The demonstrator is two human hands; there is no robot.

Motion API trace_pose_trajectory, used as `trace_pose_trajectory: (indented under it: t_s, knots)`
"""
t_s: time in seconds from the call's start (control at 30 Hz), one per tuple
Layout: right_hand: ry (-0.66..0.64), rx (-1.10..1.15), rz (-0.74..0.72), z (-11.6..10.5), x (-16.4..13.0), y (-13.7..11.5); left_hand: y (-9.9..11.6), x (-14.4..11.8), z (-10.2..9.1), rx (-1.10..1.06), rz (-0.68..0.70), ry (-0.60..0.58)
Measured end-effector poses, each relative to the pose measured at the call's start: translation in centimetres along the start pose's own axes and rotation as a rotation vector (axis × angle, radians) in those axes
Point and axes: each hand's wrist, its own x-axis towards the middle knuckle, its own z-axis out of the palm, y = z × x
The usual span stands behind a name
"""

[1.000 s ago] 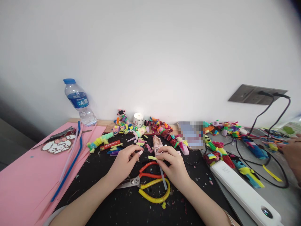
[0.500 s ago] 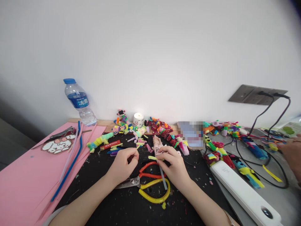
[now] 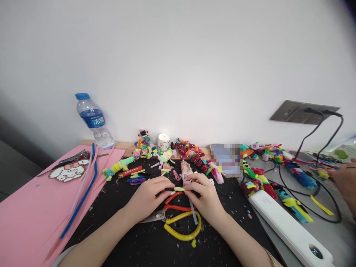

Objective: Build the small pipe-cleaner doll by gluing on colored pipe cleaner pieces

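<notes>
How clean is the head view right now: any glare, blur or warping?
Head view: even, soft light, no glare on the wall; wide-angle warping bends the edges and darkens the top-right corner; a pixelated patch hides something behind the hands; left hand and right hand are sharp.

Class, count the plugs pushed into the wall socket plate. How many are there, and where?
2. Both sit on the grey socket plate at the right: one plug nearer its middle, the other plug by its right end.

Short yellow-green fuzzy stem piece (image 3: pixel 179 189): lies roughly level, pinched at both ends between the fingers of left hand (image 3: pixel 147 196) and right hand (image 3: pixel 204 196), just above the red and yellow scissor handles (image 3: pixel 180 218), over the black surface (image 3: pixel 133 237).
</notes>
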Motion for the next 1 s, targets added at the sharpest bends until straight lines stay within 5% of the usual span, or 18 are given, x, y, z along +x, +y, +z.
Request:
trace_pose_trajectory:
  t_s: [0.3, 1.0]
  knots:
    - [-0.022, 0.013, -0.027, -0.07, 0.17, -0.29, -0.89, -0.20, 0.37, 0.123, 0.147, 0.056]
    - [-0.027, 0.017, -0.013, -0.12, 0.21, -0.22, -0.95, -0.08, 0.28, 0.163, 0.213, 0.034]
